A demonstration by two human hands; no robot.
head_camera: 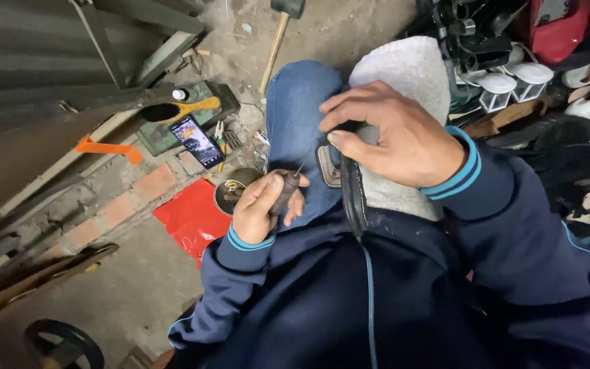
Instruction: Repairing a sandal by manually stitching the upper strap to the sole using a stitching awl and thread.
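Gripping a dark-handled stitching awl point(285, 191) in my left hand point(261, 208), I clamp the black shoe point(351, 184) on the grey cloth point(404, 75) over my knee with my right hand point(394, 133), stitching looking underway, not finished.

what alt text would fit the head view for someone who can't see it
Seen from above, a seated person's left hand grips a dark-handled awl while the right hand steadies a black shoe on a white cloth over the lap. A phone lies on the floor nearby.
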